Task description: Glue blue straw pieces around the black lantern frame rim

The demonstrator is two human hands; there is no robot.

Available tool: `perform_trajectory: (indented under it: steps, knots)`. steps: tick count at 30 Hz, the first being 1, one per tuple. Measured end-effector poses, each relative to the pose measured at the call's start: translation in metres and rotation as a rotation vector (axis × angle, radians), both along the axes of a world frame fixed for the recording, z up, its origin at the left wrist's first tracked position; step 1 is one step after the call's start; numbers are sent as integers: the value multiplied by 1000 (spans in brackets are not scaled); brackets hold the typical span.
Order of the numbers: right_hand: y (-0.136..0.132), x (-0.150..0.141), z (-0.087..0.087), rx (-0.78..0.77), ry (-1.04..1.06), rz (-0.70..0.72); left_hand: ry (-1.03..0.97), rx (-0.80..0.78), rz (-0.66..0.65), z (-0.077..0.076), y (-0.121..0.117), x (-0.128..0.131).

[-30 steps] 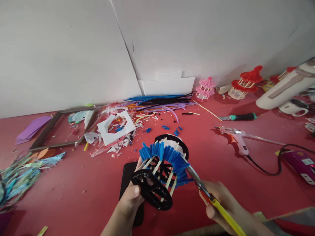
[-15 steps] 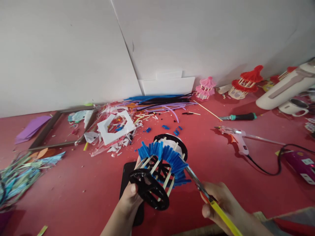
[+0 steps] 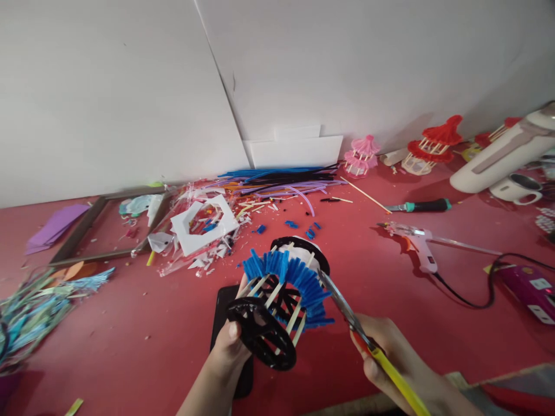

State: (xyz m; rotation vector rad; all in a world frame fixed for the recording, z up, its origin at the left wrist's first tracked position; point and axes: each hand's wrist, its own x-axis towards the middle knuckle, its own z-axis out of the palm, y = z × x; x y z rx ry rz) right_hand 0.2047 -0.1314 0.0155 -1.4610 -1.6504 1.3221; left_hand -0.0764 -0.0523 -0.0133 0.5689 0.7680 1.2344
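Tilted on its side, a small pavilion model (image 3: 299, 283) has black rings, pale sticks and a fringe of short blue pipe-cleaner pieces. My left hand (image 3: 232, 341) is closed around its near end, thumb against the black ring; the other fingers are mostly hidden behind it. My right hand (image 3: 385, 352) grips scissors (image 3: 347, 312) with yellow-and-orange handles. The scissor tips reach the right edge of the blue fringe, beside the far black ring. A dark phone (image 3: 221, 312) lies on the table under my left hand.
Beyond the model lie blue scraps (image 3: 310, 231), a white paper frame (image 3: 203, 225) and a pile of pipe cleaners (image 3: 281, 179). To the right are a pink glue gun (image 3: 418, 245), a craft knife (image 3: 425, 205), a mug (image 3: 515, 189) and a white bottle (image 3: 489, 159). Pink (image 3: 362, 156) and red models (image 3: 433, 144) stand behind.
The scissors have shifted slightly right and down, and their tips have moved from over the blue fringe to its right edge. My left hand and the model have barely moved.
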Motion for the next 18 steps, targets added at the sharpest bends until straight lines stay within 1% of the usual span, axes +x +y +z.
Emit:
perform_trajectory:
  steps: [2,4,7,11,14,16,17,18]
  knots:
    - [-1,1,0,-26,7,25,-13,-29,15,-12,-4,-9]
    - [-2,2,-1,-36,10,35,-23,-42,-5,-18,-5,-15]
    - [-3,2,-2,-18,-9,38,-18,-52,-28,-17,-5,-15]
    - [-2,1,0,-1,-10,20,-18,-54,-18,-15,-5,-8]
    - [1,0,2,-35,51,42,-49,-54,-15,-20,-9,-9]
    - [2,-1,2,-69,96,43,-56,-60,-9,-25,-13,-15]
    - [2,-2,1,-87,113,33,-50,-96,-43,-27,-14,-20]
    - [2,-2,0,-109,128,23,-44,-105,-24,-28,-15,-23]
